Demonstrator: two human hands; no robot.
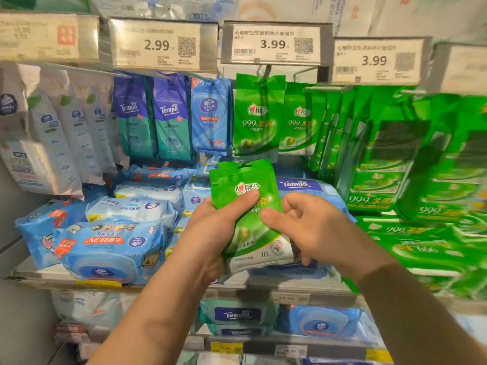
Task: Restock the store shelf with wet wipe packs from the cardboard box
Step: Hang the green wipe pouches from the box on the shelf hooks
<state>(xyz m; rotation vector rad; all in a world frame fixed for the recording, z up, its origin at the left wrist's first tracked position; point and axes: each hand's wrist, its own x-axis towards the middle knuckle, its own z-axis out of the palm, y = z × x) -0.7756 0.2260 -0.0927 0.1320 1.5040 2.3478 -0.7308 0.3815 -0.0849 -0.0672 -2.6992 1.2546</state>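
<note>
Store shelf (pixel 163 281) with hanging rails above. Far left to right: white packs (pixel 66 133), blue and teal packs (pixel 158 114), then a long row of green hanging packs (pixel 259 114) running off to the right, blurred at the edge. Price tags (pixel 271 43) line the rail overhead. Flat blue packs (pixel 105 243) lie stacked on the shelf at left; green flat packs (pixel 411 241) lie at right. Near centre, a green wipe pack (pixel 245 185) is held upright in front of the shelf, just below the hanging green row. The left hand (pixel 218 225) grips its lower left side, thumb across the front. The right hand (pixel 311 227) pinches its right edge, thumb on the front, fingers curled behind. A brown sleeve (pixel 421 312) covers the right forearm.
</note>
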